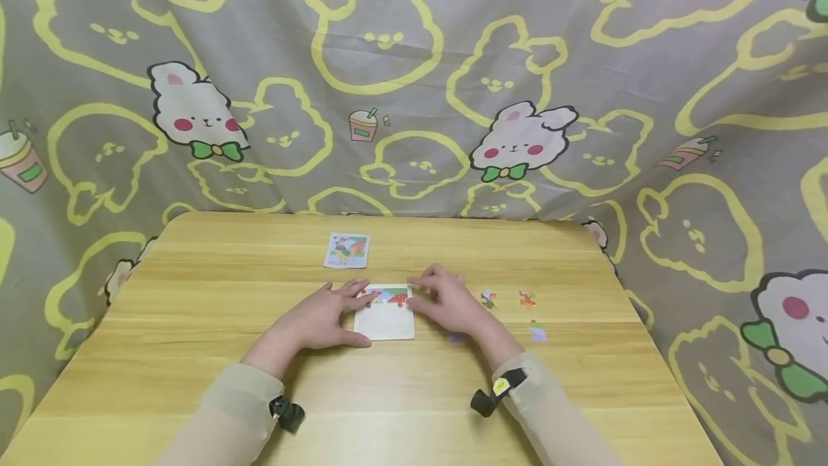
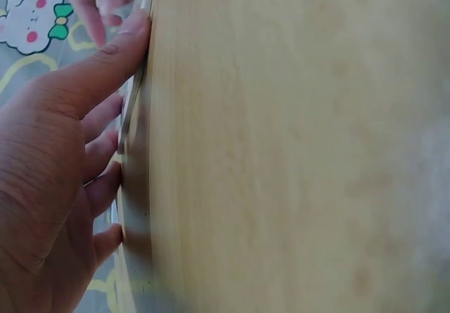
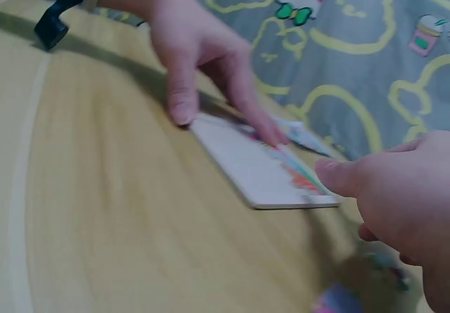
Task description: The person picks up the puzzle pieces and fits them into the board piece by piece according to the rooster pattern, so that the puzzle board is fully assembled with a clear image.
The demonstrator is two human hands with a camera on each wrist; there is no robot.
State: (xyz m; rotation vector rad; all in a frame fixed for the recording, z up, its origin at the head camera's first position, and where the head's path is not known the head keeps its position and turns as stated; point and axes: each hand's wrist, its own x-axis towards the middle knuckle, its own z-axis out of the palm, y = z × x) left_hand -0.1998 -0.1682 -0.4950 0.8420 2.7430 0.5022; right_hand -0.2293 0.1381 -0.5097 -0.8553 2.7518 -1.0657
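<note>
A white puzzle tray lies on the table, with a strip of joined, colourful jigsaw pieces along its far side. My left hand is spread at its left side; the thumb touches the near left corner and a fingertip rests on the pieces. At the far right corner is my right hand, index finger and thumb apart at the tray's edge. In the right wrist view, the right thumb is extended near the tray's far corner, and I see nothing held. Its other fingers are partly hidden.
Beyond the tray lies a picture card showing a rooster. Loose jigsaw pieces lie to the right: a green one, an orange one, a lilac one, and another partly behind the right wrist. A patterned curtain hangs behind the table.
</note>
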